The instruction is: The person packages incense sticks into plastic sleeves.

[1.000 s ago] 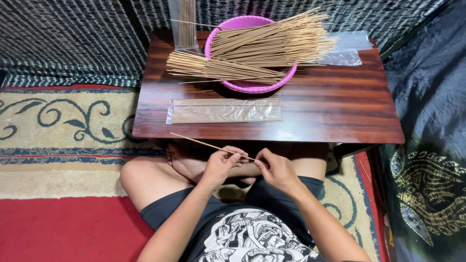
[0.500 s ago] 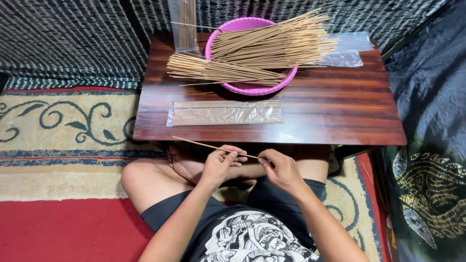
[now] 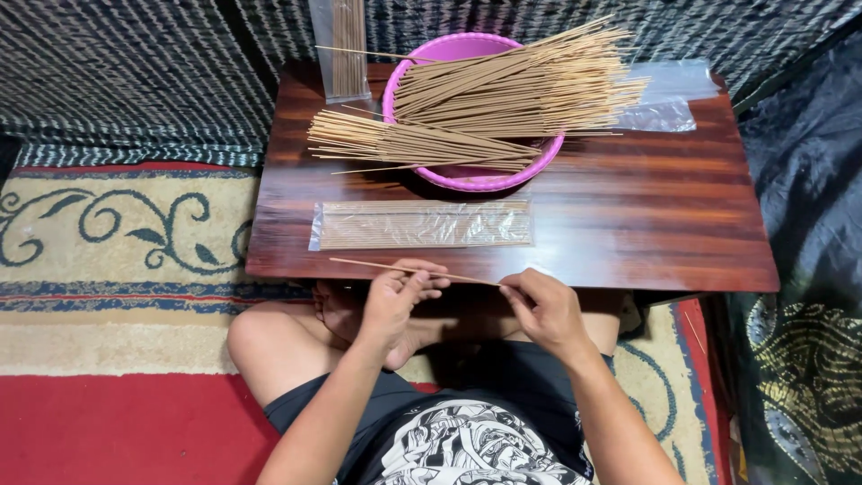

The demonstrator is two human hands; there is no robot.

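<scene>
- One thin incense stick (image 3: 395, 267) pinched between left hand (image 3: 395, 301) and right hand (image 3: 543, 310), just over the table's (image 3: 628, 233) near edge.
- Likely featherlight, brittle; best gripped gently near both ends, never bent.

Pink basin (image 3: 467, 175), tan incense sticks (image 3: 503, 90), glossy red-brown striped table (image 3: 664, 224), cream-blue scrolled, red-bordered rug (image 3: 117, 233)

Just beyond my left hand (image 3: 395, 301) the flat packet of sticks (image 3: 422, 224) blocks the near counter (image 3: 646, 224); farther ahead sits the pink basin (image 3: 467, 175). Beyond my right hand (image 3: 548, 310) I see bare wood.
</scene>
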